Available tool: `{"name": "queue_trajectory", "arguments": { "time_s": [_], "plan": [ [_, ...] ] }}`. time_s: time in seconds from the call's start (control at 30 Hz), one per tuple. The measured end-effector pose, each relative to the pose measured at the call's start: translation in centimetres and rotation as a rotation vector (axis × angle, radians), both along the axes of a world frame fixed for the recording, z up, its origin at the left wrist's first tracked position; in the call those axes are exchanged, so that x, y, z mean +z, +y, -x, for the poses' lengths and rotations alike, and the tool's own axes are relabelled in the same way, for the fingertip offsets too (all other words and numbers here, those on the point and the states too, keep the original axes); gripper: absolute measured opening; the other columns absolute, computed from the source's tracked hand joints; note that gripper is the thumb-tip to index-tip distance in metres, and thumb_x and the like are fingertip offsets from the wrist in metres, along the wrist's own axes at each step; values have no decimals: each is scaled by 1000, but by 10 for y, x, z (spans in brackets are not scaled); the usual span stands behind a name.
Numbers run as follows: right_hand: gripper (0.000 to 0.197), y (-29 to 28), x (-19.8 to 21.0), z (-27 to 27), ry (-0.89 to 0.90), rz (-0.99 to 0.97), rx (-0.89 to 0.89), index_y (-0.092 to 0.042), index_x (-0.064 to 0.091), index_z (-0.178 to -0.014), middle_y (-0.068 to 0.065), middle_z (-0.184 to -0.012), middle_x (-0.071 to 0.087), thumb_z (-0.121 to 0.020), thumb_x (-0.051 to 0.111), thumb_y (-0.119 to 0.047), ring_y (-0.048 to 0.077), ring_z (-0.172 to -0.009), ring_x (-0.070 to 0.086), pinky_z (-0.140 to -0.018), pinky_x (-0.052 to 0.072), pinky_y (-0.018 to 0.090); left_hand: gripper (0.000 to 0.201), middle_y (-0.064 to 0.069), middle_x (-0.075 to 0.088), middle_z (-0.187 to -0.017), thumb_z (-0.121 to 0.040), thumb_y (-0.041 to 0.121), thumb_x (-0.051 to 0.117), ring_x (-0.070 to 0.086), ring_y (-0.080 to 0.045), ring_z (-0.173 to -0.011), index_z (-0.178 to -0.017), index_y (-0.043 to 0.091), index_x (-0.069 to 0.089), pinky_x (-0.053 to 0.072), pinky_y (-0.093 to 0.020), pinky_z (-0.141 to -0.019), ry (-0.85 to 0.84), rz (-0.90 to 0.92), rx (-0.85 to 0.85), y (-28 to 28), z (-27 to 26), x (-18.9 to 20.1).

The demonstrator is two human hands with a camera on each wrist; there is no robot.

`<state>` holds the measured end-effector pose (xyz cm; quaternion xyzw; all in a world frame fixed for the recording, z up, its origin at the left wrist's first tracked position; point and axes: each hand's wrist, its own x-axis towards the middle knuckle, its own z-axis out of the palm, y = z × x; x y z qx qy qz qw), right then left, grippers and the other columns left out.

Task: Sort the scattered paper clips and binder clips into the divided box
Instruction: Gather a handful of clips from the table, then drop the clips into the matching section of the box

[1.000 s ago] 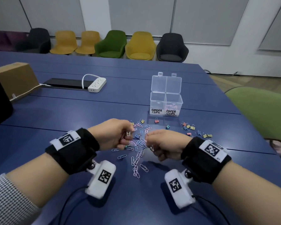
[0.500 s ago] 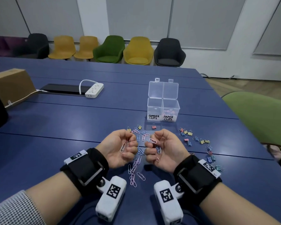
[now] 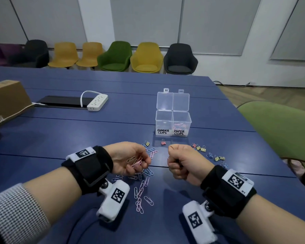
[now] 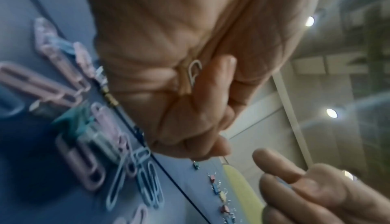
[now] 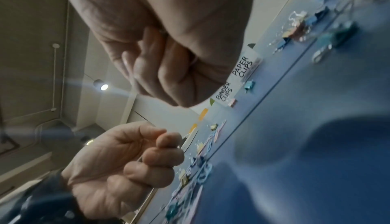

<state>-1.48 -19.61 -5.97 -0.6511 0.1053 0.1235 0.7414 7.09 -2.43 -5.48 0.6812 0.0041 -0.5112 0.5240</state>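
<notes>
Since half a second ago your right hand (image 3: 182, 163) has rolled knuckles-up into a tight fist on its paper clips (image 3: 168, 157); your left hand (image 3: 128, 160) still cups pink ones in curled fingers. Carry both handfuls to the divided box (image 3: 173, 123), well beyond your hands, and release only over its right cell, marked PAPER CLIPS. Both hands hover above the loose pile (image 3: 141, 189), nearer you than the box.

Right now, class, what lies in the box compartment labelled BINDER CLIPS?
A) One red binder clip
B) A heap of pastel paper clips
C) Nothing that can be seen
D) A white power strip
C: in the head view the binder clips compartment of the box looks empty, while the paper clips compartment beside it holds pastel clips.
</notes>
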Motion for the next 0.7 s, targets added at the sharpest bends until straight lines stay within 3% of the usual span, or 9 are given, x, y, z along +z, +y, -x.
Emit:
{"name": "queue_trajectory", "arguments": {
  "time_s": [0.1,0.2,0.3,0.4,0.5,0.63,0.7],
  "plan": [
    [32,-20,7,-8,51,21,44,-22,30,-61,0,-43,29,-78,31,5,7,-35,15,-42,14,9,34,5,41,-52,-97,31,45,29,-5,-35,-66,16,48,16,-12,-29,-148,-92,-63,-20,-16,8],
    [25,-44,16,-24,106,17,62,-17,47,-75,-1,-44,31,-81,31,1,8,-33,16,-41,12,9,44,8,32,-43,-98,43,43,22,-3,-29,-61,19,41,12,-9,-31,-214,15,49,-50,-43,22],
    [22,-63,27,-44,124,24,37,-10,52,-77,-4,-44,30,-87,32,-4,5,-31,16,-37,10,10,43,9,27,-39,-101,35,36,18,-3,-26,-61,19,37,9,-10,-31,-224,172,181,-85,-69,34],
    [24,-77,36,-65,59,83,-60,-12,50,-74,-8,-43,29,-95,38,-11,3,-30,16,-35,12,8,35,4,31,-46,-97,23,31,22,-7,-28,-64,16,39,14,-12,-34,-236,285,297,-120,-89,39],
    [32,-86,43,-85,-76,168,-154,-15,44,-69,-8,-43,27,-100,43,-25,3,-29,18,-36,13,7,40,-2,32,-60,-99,32,29,30,-13,-44,-68,11,43,23,-21,-47,-269,379,404,-149,-101,40],
    [43,-90,49,-112,-265,291,-350,-19,32,-61,-3,-47,30,-100,40,-35,6,-28,23,-36,18,13,61,-13,58,-76,-100,50,26,55,-22,-67,-81,1,58,41,-29,-61,-300,479,418,-168,-108,33],
    [45,-91,47,-130,-353,377,-430,-20,31,-57,0,-49,31,-98,40,-38,10,-33,27,-41,23,18,70,-18,65,-94,-98,56,24,62,-27,-90,-96,-3,63,47,-30,-81,-304,486,379,-168,-110,27]
  ]
}}
